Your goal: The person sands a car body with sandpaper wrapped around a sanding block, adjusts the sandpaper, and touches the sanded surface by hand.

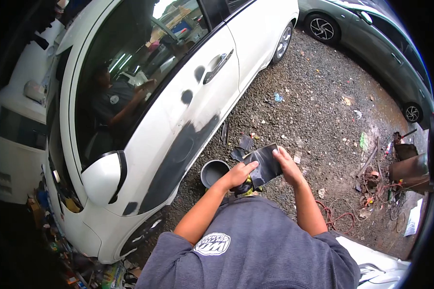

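A dark grey sheet of sandpaper point(266, 166) is stretched between my two hands, in front of my body. My left hand point(238, 175) grips its near left edge, thumb on top. On the right edge, my right hand point(288, 166) closes with its thumb over the upper corner. A grey round tub point(214, 172) stands on the ground just left of my left hand. Beyond the sheet, dark torn pieces point(246, 141) lie on the gravel. To the left is a white car point(166, 118) with a large dark grey patch point(176, 159) low on its door and smaller spots near the handle.
The white car's side mirror point(102, 178) juts out at left. A dark grey car point(371, 53) is parked at the far right. Gravel point(299, 101) with scattered litter covers the ground between them. Red cord point(340, 221) and a rusty container point(410, 171) lie on the right.
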`<control>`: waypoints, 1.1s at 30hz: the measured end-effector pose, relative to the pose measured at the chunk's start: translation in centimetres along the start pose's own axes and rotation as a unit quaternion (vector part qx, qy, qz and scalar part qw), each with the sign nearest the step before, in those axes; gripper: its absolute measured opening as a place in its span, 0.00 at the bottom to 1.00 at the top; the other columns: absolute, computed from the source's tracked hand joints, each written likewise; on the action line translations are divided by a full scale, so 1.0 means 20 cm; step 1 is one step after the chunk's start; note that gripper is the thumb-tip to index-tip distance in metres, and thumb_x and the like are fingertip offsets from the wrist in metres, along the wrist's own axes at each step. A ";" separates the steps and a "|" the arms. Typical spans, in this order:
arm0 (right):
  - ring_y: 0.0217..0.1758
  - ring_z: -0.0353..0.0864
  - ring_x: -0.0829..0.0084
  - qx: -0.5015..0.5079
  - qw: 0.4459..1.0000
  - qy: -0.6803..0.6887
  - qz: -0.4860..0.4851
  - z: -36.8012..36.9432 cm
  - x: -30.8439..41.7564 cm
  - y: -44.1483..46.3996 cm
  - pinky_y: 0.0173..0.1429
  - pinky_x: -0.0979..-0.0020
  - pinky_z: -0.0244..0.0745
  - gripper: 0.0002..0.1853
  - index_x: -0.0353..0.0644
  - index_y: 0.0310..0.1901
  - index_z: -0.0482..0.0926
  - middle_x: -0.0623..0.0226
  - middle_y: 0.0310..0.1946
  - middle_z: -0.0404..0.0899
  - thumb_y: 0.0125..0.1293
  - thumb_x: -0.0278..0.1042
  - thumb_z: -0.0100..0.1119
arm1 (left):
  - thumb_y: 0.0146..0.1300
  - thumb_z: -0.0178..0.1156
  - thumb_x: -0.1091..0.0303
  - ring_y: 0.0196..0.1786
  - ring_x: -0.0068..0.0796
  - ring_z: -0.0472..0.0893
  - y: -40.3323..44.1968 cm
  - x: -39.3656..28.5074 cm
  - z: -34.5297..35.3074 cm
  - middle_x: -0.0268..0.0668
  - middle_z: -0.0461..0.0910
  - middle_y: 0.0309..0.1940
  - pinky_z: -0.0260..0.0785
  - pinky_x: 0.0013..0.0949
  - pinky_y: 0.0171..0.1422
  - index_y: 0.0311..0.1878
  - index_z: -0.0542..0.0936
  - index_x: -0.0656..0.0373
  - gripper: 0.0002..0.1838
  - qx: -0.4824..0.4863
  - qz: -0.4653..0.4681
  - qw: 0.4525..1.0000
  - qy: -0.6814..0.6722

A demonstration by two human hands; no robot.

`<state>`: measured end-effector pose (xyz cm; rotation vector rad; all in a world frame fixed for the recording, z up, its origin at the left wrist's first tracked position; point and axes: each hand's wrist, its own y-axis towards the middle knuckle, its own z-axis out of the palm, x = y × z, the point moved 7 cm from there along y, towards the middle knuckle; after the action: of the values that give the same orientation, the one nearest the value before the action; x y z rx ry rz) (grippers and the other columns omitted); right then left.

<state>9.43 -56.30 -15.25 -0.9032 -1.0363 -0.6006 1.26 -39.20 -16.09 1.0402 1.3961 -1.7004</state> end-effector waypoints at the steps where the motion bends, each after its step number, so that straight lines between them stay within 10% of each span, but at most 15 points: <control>1: 0.57 0.81 0.74 -0.049 0.997 0.002 0.052 -0.04 -0.04 0.00 0.62 0.68 0.78 0.25 0.43 0.69 0.72 0.67 0.59 0.80 0.83 0.52 0.53 | 0.84 0.52 0.50 0.48 0.18 0.81 -0.02 0.00 -0.03 0.31 0.86 0.48 0.74 0.30 0.57 0.60 0.85 0.64 0.25 -0.004 -0.013 0.999 0.050; 6: 0.68 0.77 0.63 -0.120 0.988 -0.069 -0.072 -0.18 -0.20 -0.01 0.67 0.64 0.78 0.30 0.43 0.78 0.69 0.57 0.69 0.75 0.81 0.46 0.45 | 0.84 0.54 0.49 0.44 0.18 0.77 -0.11 0.01 -0.11 0.30 0.84 0.39 0.71 0.30 0.53 0.53 0.85 0.65 0.25 -0.106 0.040 0.991 0.068; 13: 0.73 0.72 0.46 -0.091 0.890 -0.353 -0.273 0.32 0.16 -0.22 0.77 0.54 0.68 0.39 0.35 0.74 0.68 0.46 0.68 0.72 0.65 0.36 0.73 | 0.84 0.44 0.37 0.41 0.28 0.80 -0.18 -0.07 -0.09 0.41 0.86 0.34 0.73 0.39 0.49 0.48 0.83 0.68 0.37 -0.112 0.070 0.978 0.160; 24: 0.72 0.72 0.45 -0.063 0.884 -0.363 -0.287 0.39 0.13 -0.24 0.76 0.53 0.70 0.39 0.37 0.74 0.68 0.46 0.67 0.72 0.64 0.36 0.75 | 0.85 0.44 0.40 0.47 0.37 0.86 -0.20 -0.07 -0.08 0.47 0.89 0.43 0.76 0.43 0.56 0.57 0.82 0.67 0.34 -0.115 0.111 0.971 0.178; 30: 0.72 0.73 0.46 -0.043 0.882 -0.355 -0.306 0.42 0.11 -0.19 0.76 0.53 0.71 0.40 0.40 0.74 0.69 0.49 0.67 0.72 0.63 0.35 0.77 | 0.84 0.53 0.49 0.47 0.60 0.86 -0.21 -0.09 -0.11 0.55 0.87 0.43 0.77 0.45 0.53 0.60 0.81 0.65 0.25 -0.127 0.147 0.959 0.205; 33: 0.73 0.72 0.52 0.021 0.919 -0.303 -0.251 0.41 0.15 -0.14 0.75 0.55 0.71 0.40 0.44 0.76 0.70 0.54 0.68 0.72 0.64 0.37 0.78 | 0.83 0.55 0.51 0.48 0.49 0.88 -0.23 -0.08 -0.17 0.52 0.89 0.45 0.77 0.43 0.54 0.61 0.81 0.65 0.24 -0.142 0.115 0.967 0.175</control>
<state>4.61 -50.76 -9.71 -0.7991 -1.8706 -0.7366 -1.52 -35.08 -13.04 1.3194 1.6098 -1.1458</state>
